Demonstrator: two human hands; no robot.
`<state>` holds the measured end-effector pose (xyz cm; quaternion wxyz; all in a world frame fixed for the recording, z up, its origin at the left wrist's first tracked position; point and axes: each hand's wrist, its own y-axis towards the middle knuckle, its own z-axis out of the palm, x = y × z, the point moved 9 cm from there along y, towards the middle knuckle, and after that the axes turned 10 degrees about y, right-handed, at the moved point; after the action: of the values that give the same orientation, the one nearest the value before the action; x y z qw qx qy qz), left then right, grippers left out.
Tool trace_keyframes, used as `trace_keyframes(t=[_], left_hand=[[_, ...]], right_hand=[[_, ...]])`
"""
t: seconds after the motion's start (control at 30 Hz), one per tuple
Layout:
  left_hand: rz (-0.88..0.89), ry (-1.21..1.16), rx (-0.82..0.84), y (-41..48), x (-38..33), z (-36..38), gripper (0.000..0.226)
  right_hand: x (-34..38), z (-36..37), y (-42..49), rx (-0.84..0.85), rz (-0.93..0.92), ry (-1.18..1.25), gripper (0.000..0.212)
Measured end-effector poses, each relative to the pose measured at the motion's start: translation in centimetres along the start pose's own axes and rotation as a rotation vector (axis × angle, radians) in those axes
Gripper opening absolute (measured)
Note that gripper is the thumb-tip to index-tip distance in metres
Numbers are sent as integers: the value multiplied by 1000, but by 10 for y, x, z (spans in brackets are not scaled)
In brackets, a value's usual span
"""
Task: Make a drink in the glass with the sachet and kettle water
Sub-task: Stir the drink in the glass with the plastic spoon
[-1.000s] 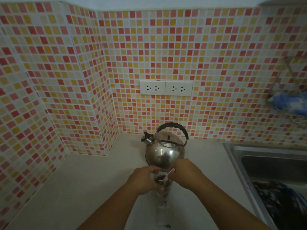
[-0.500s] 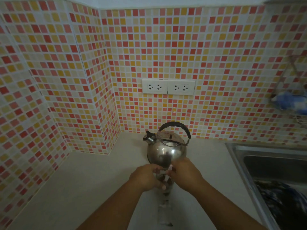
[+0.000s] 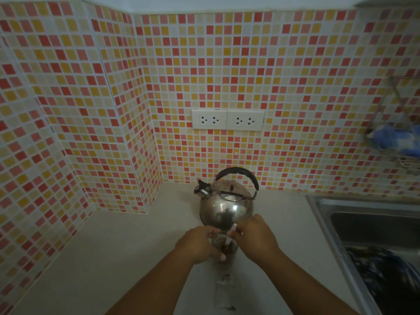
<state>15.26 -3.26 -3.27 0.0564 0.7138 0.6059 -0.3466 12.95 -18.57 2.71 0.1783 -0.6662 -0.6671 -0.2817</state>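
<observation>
A clear glass (image 3: 225,246) with brown contents stands on the counter just in front of the steel kettle (image 3: 227,206). My left hand (image 3: 200,244) wraps around the glass from the left. My right hand (image 3: 255,238) pinches a thin white stirrer (image 3: 231,233) whose lower end dips into the glass. The kettle has a black arched handle and its spout points left. A long pale sachet (image 3: 223,292) lies flat on the counter between my forearms, nearer to me than the glass.
A steel sink (image 3: 372,226) holding dark patterned items is set into the counter at the right. A wire rack with a blue cloth (image 3: 395,138) hangs on the tiled wall above it. Two white wall sockets (image 3: 227,119) sit behind the kettle.
Both hands stay at the glass. The white stirrer has shifted a little inside the glass, and my head has turned slightly.
</observation>
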Motion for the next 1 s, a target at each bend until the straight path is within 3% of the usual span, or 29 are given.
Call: trace_keyframes(t=[0.47, 0.77, 0.87, 1.0], left_hand=[[-24, 17, 4, 0, -2, -2, 85], [-26, 38, 9, -2, -2, -3, 86], [-26, 30, 14, -2, -2, -2, 86], [-23, 45, 12, -4, -3, -2, 86]], right_hand=[[-16, 1, 5, 0, 127, 7, 18], [-19, 2, 5, -11, 120, 10, 25], [-19, 8, 4, 24, 114, 63, 18], [-22, 4, 5, -40, 119, 11, 20]])
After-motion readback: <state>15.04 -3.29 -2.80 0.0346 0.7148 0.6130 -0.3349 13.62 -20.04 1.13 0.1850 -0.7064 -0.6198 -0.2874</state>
